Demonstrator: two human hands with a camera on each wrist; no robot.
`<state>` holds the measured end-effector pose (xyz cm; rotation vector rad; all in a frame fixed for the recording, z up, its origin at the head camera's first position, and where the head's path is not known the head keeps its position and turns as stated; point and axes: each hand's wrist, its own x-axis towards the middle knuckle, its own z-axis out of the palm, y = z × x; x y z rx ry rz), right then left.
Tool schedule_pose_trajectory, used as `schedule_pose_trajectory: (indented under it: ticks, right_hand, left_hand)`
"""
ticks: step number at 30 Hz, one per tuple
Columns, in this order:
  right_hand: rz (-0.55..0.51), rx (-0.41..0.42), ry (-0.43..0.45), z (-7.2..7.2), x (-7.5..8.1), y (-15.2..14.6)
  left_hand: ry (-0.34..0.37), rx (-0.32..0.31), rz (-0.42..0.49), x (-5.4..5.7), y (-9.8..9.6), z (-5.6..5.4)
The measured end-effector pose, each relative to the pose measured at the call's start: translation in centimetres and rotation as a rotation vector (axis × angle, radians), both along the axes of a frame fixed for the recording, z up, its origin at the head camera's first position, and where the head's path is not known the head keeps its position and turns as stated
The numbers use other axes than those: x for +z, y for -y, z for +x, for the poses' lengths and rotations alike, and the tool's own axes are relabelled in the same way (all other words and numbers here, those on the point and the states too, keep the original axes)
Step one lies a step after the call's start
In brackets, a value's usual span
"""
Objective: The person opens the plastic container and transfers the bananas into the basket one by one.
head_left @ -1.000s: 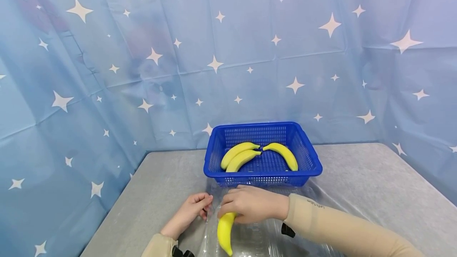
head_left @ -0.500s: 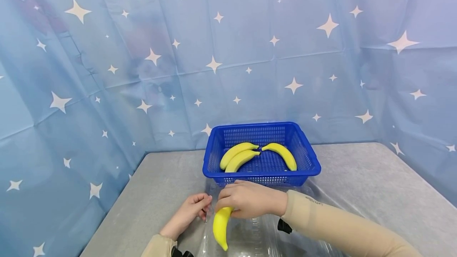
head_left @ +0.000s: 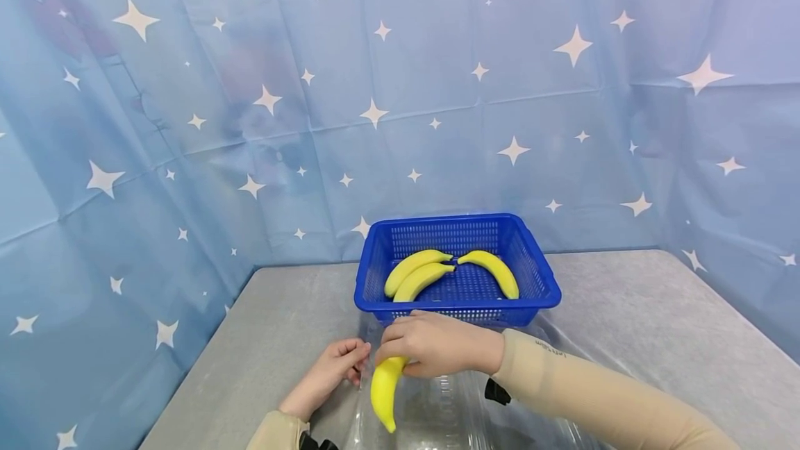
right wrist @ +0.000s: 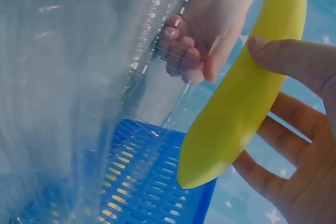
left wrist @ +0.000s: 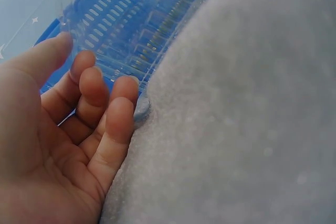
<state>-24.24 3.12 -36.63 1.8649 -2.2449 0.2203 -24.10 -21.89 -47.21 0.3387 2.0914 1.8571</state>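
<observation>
In the head view my right hand [head_left: 434,344] pinches a yellow banana [head_left: 382,394] by its upper end, so it hangs tip down over a clear plastic box [head_left: 431,412]. The right wrist view shows the thumb on the near side of the banana [right wrist: 236,108] and the fingers behind it. My left hand [head_left: 334,369] is at the box's left far corner. In the left wrist view its fingers [left wrist: 119,121] are loosely curled, with a gap to the thumb, and the fingertips touch the box's side [left wrist: 142,51]. The box's near end is out of view.
Behind the box stands a blue mesh basket [head_left: 544,297] with a pair of bananas [head_left: 421,271] side by side at left and another banana [head_left: 496,273] at right. A grey cloth [head_left: 300,304] covers the table. A starry blue curtain [head_left: 412,144] hangs behind and at both sides.
My right hand has moved up and slightly left, away from me, carrying the banana with it. My left hand stays in place beside the clear box.
</observation>
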Motion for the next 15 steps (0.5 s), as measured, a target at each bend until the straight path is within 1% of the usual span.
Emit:
schedule_pose_trajectory:
  ticks: [6,15]
  right_hand:
    - [-0.002,-0.002,0.02,0.0,0.4,0.1]
    - [-0.003,-0.011,0.016,0.1,1.2,0.2]
  left_hand:
    - [0.003,-0.009,0.01,-0.1,0.1,0.0]
    - [0.0,-0.004,0.009,0.0,0.0,0.1]
